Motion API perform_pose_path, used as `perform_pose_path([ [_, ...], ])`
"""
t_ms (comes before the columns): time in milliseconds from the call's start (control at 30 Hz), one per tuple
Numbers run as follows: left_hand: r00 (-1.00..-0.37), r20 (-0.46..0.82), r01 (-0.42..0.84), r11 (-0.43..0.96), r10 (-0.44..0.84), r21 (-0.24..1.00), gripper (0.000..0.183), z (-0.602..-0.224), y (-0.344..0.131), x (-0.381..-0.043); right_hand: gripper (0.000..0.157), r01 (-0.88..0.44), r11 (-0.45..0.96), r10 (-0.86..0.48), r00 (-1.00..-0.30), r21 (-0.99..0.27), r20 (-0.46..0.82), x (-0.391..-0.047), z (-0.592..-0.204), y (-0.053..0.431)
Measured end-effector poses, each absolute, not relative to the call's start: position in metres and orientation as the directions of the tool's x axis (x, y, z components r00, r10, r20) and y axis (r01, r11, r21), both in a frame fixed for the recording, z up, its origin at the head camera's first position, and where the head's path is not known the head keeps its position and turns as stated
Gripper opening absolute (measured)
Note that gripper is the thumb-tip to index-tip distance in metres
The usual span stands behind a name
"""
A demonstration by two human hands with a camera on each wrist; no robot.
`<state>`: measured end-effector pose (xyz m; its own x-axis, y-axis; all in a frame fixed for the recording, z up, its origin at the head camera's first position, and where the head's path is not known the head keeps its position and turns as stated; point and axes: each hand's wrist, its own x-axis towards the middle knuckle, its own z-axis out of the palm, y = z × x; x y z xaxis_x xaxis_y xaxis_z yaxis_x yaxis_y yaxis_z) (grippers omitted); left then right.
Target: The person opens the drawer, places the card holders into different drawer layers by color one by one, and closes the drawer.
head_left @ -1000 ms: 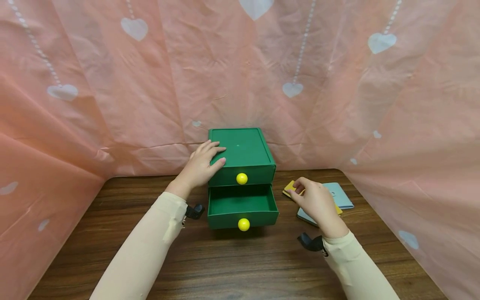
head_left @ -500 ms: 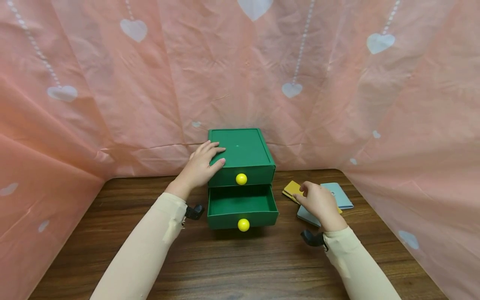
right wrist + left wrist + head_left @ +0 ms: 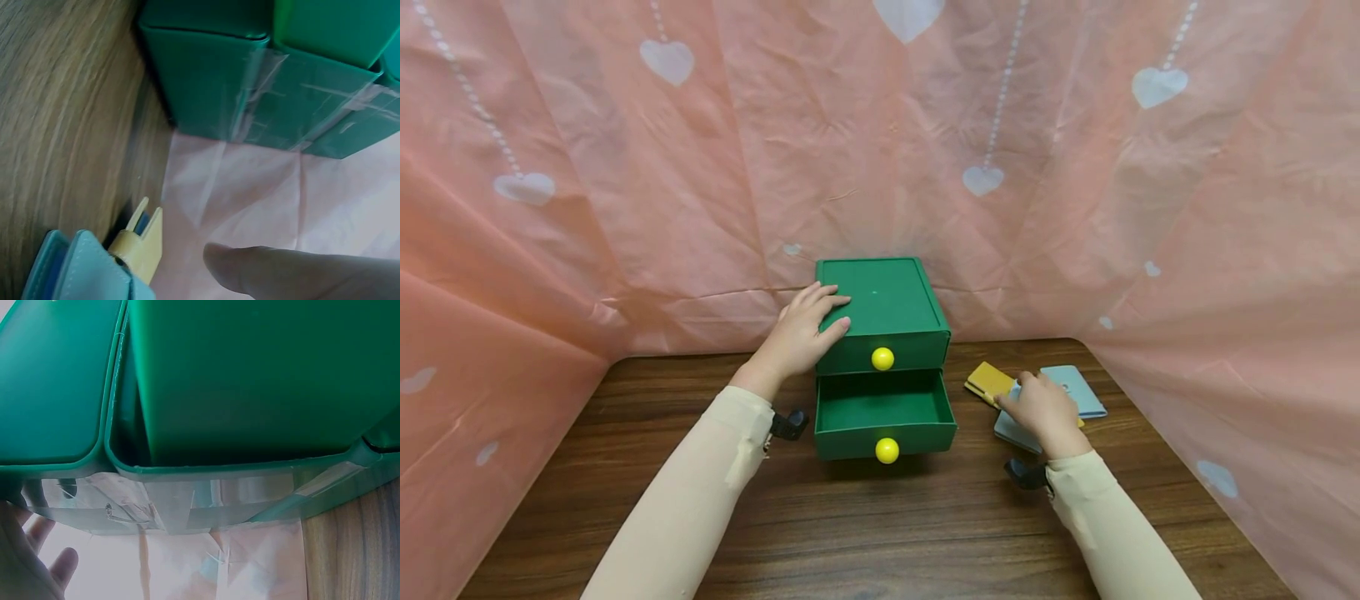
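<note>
A green drawer cabinet (image 3: 887, 292) stands in the middle of the table, and its drawer (image 3: 883, 440) below the top one is pulled out. My left hand (image 3: 800, 333) rests on the cabinet's top left edge with fingers spread. To the right, my right hand (image 3: 1047, 412) reaches low over several small wallets, fingers loosely bent downward. Partly beneath it lies a light blue wallet (image 3: 1013, 432), and just beyond the fingertips is a yellow wallet (image 3: 988, 382). In the right wrist view, one finger (image 3: 250, 265) stands apart from the blue wallet (image 3: 94, 275).
Another light blue wallet (image 3: 1081, 393) lies behind the right hand, and a yellow edge (image 3: 1081, 422) shows beside it. Yellow knobs (image 3: 887, 451) stick out from the drawer fronts. A pink curtain (image 3: 880, 167) hangs behind and beside the wooden table (image 3: 880, 533).
My right hand has moved slightly right and down onto the wallets, uncovering more of the yellow one. The left hand and the cabinet stay in place.
</note>
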<state>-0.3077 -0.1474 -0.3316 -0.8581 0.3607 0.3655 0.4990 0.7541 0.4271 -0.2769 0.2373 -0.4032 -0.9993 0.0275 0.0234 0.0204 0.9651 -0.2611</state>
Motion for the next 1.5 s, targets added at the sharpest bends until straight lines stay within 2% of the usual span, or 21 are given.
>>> perform_pose_path([
  [133, -0.858, 0.364, 0.5, 0.753, 0.363, 0.427, 0.051, -0.332, -0.147, -0.308, 0.076, 0.062, 0.971, 0.061, -0.998, -0.23, -0.013, -0.278, -0.408, 0.239],
  [500, -0.854, 0.371, 0.506, 0.747, 0.364, 0.432, 0.051, -0.333, -0.148, -0.309, 0.084, 0.159, 0.956, 0.153, -0.987, -0.245, -0.044, -0.281, -0.418, 0.243],
  [933, -0.857, 0.366, 0.501, 0.753, 0.363, 0.427, 0.051, -0.333, -0.147, -0.308, 0.095, 0.169, 0.961, 0.156, -0.985, -0.22, -0.074, -0.285, -0.43, 0.241],
  [1167, -0.856, 0.368, 0.503, 0.751, 0.363, 0.427, 0.051, -0.332, -0.148, -0.308, 0.091, 0.136, 0.969, 0.129, -0.991, -0.205, -0.046, -0.285, -0.433, 0.241],
  [1500, -0.851, 0.377, 0.51, 0.747, 0.366, 0.426, 0.052, -0.333, -0.149, -0.309, 0.077, 0.046, 0.975, 0.052, -0.998, -0.217, 0.022, -0.285, -0.431, 0.24],
])
